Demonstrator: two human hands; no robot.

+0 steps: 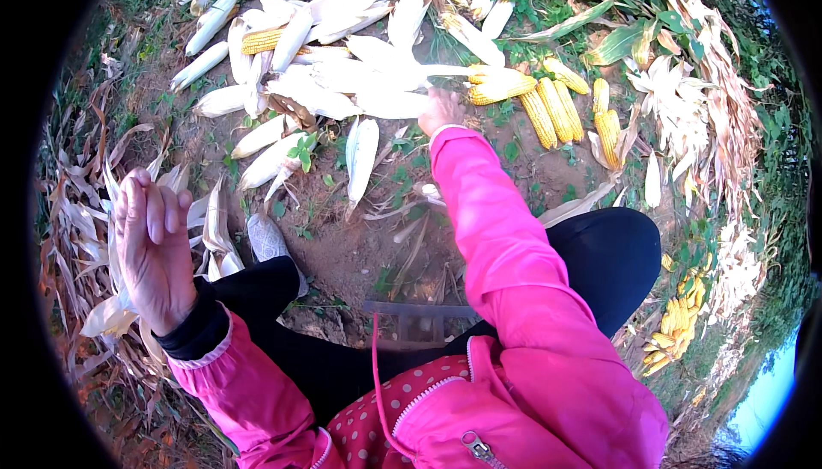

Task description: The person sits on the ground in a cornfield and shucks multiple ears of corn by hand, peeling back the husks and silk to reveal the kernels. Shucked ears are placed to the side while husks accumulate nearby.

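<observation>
My left hand (156, 251) is raised at the left, palm showing and fingers loosely bent, with nothing visible in it. It hovers above dry husks (218, 225). My right hand (442, 111) reaches forward to the near right side of a heap of corn ears in pale husks (342, 84). It is against the end of one husked-over ear (392, 105); glare and the back of the hand hide whether the fingers grip it. Just right of that hand lie bare yellow corn cobs (561, 109), several side by side on the soil.
More bare cobs are piled at the lower right (676, 328). Stripped husks (676, 101) and dry stalks (719, 50) line the right side. Dry leaves (77, 255) cover the left. My bent knee (606, 259) and a shoe (270, 238) flank the soil before me.
</observation>
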